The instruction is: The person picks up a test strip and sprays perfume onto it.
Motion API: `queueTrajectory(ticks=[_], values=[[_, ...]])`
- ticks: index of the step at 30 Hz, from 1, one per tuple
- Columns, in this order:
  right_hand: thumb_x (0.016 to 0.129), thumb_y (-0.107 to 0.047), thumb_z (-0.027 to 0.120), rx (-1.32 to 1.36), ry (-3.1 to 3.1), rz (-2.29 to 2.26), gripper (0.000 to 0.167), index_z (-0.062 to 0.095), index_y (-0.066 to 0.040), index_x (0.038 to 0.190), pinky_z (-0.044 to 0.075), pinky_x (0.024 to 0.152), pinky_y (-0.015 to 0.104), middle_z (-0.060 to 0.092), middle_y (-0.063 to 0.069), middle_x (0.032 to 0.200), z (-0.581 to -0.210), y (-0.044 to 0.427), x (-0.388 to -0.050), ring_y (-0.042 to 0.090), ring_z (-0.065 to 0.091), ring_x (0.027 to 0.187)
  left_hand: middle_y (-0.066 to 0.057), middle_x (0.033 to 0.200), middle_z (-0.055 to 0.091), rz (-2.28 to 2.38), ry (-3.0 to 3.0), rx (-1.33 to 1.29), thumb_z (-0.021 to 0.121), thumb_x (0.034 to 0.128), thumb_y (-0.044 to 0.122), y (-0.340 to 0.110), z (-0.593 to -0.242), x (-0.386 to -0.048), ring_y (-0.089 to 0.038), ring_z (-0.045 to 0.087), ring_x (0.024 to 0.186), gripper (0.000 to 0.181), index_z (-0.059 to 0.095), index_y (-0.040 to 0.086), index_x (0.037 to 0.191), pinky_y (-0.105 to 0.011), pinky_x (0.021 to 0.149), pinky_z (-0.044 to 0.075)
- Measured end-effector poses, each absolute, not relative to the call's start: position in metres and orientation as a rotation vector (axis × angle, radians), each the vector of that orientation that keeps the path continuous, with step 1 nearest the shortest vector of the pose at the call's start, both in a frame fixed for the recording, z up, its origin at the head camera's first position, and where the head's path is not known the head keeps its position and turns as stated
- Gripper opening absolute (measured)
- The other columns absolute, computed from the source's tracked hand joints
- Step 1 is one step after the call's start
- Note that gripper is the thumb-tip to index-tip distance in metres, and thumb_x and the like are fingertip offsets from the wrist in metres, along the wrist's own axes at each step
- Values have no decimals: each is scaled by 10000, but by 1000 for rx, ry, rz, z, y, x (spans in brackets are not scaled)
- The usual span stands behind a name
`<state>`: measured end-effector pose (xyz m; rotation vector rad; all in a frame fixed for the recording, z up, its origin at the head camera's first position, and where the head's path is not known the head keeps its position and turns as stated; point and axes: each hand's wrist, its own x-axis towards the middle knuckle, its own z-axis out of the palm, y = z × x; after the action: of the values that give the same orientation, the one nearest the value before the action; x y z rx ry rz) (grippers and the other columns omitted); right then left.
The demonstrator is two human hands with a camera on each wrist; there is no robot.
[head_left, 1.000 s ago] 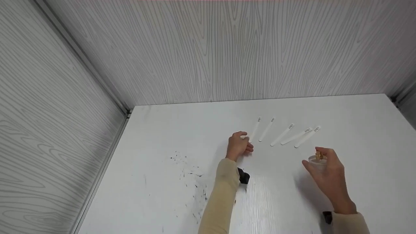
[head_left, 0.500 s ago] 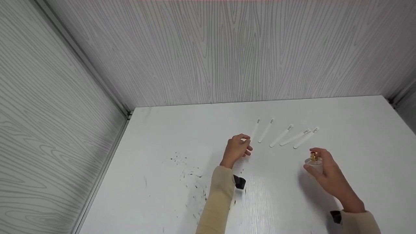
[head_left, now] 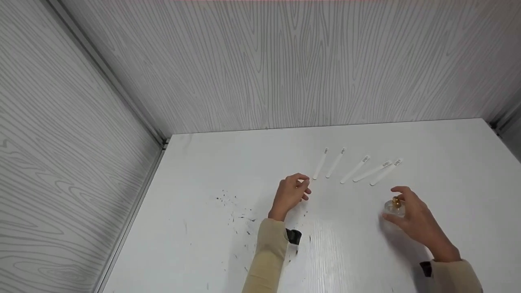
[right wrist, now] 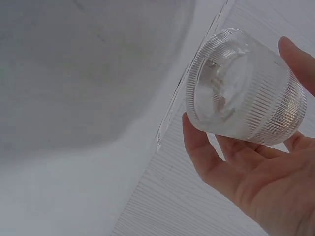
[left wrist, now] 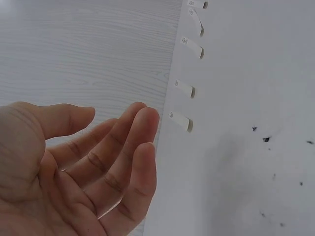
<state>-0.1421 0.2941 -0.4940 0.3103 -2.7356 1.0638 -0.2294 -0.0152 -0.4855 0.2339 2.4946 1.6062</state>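
My right hand (head_left: 417,217) holds a clear glass perfume bottle (head_left: 394,208) with a gold spray top (head_left: 396,201), above the table at the right. In the right wrist view the ribbed bottle (right wrist: 241,88) is tilted, its base towards the camera, with fingers beneath and the thumb on the other side. Several white paper test strips lie fanned out beyond the hands, with dark print at their far ends. Nearest my left hand (head_left: 290,194) is the leftmost strip (head_left: 320,165). That hand holds nothing; its fingers are loosely bent, apart from the strip (left wrist: 180,121).
The white table (head_left: 220,158) meets a wood-grain back panel (head_left: 260,65) and a left side panel (head_left: 61,162). Dark specks and scratches (head_left: 240,217) mark the tabletop left of the left forearm. A black wrist strap piece (head_left: 294,236) sits at the left cuff.
My left hand has drawn back towards me and left, away from the leftmost strip. The right hand has shifted slightly right and nearer, with the bottle; its index finger now stands off the spray top.
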Motion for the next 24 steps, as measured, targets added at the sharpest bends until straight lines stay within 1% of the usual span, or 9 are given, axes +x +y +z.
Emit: queueTrajectory(ticks=[5,8,13,18,21,24], values=[[734,70,838,282,-2809,1021,665,464,68,1284,499,752,492,584,211,1018,-494,297,-144,358,576,931,-32,808,721,1577,2528,223,574,1050,148,-20,-486,-223,-120,690,650,275,665,-27,1242,-198,579,477],[725,73,837,263,-2843,1008,678,457,75,1286,487,735,451,566,193,1004,-494,298,-145,315,550,906,-25,805,721,1575,2542,235,570,1052,149,-22,-486,-220,-118,687,649,273,666,-27,1238,-194,565,446],[737,73,827,237,-2889,1028,702,427,78,1313,497,759,515,543,253,1068,-496,298,-145,374,553,941,-23,802,714,1592,2569,267,569,1052,144,-28,-487,-214,-153,696,661,264,669,-33,1221,-197,551,431],[748,71,826,248,-2881,1014,701,424,65,1322,516,769,561,526,293,1127,-500,299,-141,435,575,978,-30,808,714,1565,2604,289,575,1047,134,-35,-488,-207,-148,694,668,259,674,-37,1213,-194,562,445],[823,-7,814,280,-2858,1013,662,414,63,1345,505,799,609,501,314,1210,-499,301,-139,484,567,1055,-34,812,711,1519,2666,304,578,1043,128,-39,-488,-205,-123,674,660,247,682,-33,1200,-197,556,445],[919,-157,768,291,-2847,1020,646,391,72,1392,452,865,684,454,326,1317,-497,305,-137,509,494,1174,-39,826,715,1426,2804,343,590,1036,127,-42,-489,-203,-111,639,634,231,700,-18,1178,-219,542,456]])
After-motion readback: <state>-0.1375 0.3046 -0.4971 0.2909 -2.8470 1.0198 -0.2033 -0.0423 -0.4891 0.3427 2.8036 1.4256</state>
